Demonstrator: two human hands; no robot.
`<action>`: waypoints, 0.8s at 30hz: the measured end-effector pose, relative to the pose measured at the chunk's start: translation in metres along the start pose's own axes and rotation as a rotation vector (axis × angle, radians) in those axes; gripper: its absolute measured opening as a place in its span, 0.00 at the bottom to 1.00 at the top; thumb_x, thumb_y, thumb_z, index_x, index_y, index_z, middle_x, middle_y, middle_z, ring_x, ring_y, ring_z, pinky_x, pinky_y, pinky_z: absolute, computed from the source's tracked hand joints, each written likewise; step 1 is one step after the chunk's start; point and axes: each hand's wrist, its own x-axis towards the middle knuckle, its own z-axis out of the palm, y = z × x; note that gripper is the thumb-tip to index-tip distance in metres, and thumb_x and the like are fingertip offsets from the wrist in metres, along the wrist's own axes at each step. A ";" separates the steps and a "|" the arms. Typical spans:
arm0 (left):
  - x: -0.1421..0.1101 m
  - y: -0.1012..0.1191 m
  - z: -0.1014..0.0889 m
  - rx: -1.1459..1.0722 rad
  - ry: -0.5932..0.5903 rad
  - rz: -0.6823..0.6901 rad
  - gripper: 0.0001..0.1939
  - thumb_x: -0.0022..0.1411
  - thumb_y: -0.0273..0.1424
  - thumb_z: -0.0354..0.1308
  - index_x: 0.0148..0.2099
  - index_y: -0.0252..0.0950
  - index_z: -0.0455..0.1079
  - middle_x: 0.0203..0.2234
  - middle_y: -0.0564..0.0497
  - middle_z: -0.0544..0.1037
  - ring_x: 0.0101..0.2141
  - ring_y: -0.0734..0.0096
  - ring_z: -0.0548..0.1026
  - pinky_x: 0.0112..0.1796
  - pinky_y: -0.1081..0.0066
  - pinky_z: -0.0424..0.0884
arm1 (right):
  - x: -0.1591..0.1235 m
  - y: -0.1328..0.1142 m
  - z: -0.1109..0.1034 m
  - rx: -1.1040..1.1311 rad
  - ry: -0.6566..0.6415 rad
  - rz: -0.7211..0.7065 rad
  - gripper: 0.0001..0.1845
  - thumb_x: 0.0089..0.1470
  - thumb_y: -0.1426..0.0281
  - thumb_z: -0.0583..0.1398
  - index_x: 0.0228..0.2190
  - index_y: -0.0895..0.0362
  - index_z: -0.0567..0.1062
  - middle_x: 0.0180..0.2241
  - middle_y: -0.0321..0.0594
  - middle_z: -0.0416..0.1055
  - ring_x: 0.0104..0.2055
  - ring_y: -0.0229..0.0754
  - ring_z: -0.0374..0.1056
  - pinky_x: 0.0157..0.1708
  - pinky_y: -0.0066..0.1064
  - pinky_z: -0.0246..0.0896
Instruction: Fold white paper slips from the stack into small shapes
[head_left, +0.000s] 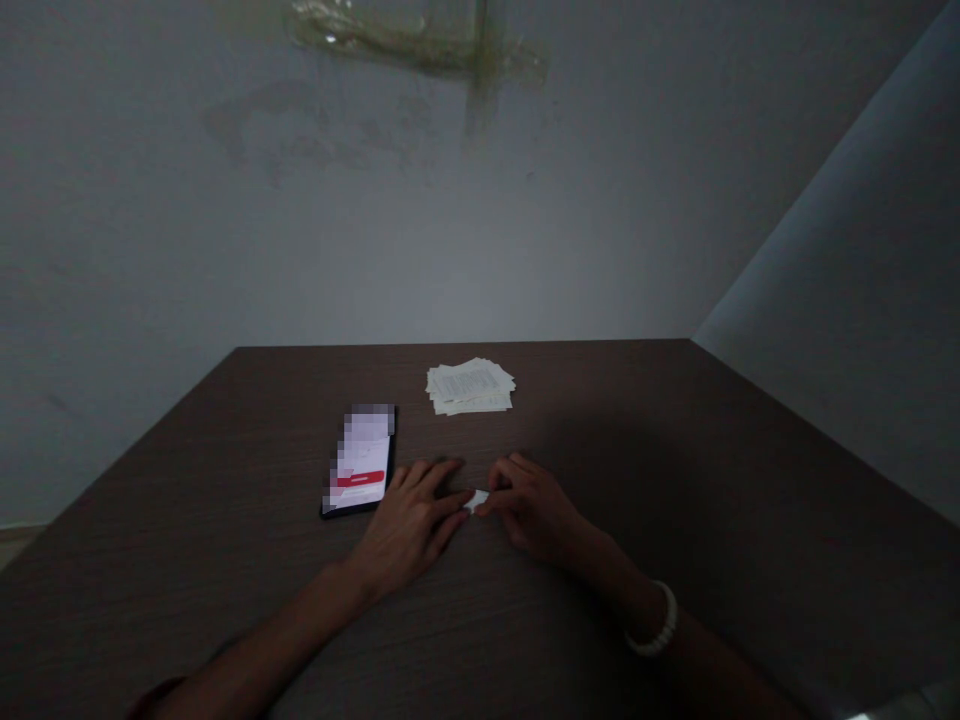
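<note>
A small piece of white paper (477, 502) lies on the brown table between my two hands, mostly covered by fingertips. My left hand (411, 515) rests on the table with its thumb and index finger closed on the paper's left end, the other fingers stretched forward. From the other side, the curled fingers of my right hand (529, 505) pinch the paper's right end. A pale beaded bracelet (661, 625) circles my right wrist. Just left of my left hand lies a phone (361, 478) with its screen lit and partly pixelated.
Beyond my hands, a loose stack of printed paper slips (471, 388) lies toward the table's far edge. The wood-grain table (247, 520) meets a grey wall (450, 250) at the back. Yellowed tape (420, 45) sticks to the wall. Lighting is dim.
</note>
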 end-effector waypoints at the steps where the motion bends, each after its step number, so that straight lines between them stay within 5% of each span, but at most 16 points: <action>1: 0.000 0.001 0.000 -0.002 0.002 -0.010 0.14 0.67 0.34 0.52 0.52 0.45 0.72 0.55 0.45 0.67 0.51 0.52 0.63 0.45 0.53 0.63 | 0.000 -0.001 -0.001 -0.008 -0.006 0.012 0.17 0.51 0.84 0.57 0.33 0.52 0.79 0.36 0.40 0.65 0.39 0.41 0.58 0.38 0.32 0.55; 24: 0.001 0.002 0.001 0.001 0.021 -0.080 0.14 0.64 0.37 0.55 0.50 0.43 0.73 0.46 0.45 0.69 0.46 0.55 0.64 0.43 0.56 0.65 | -0.012 0.011 -0.005 -0.108 0.015 0.136 0.19 0.49 0.84 0.57 0.35 0.51 0.79 0.35 0.39 0.67 0.39 0.42 0.58 0.37 0.32 0.56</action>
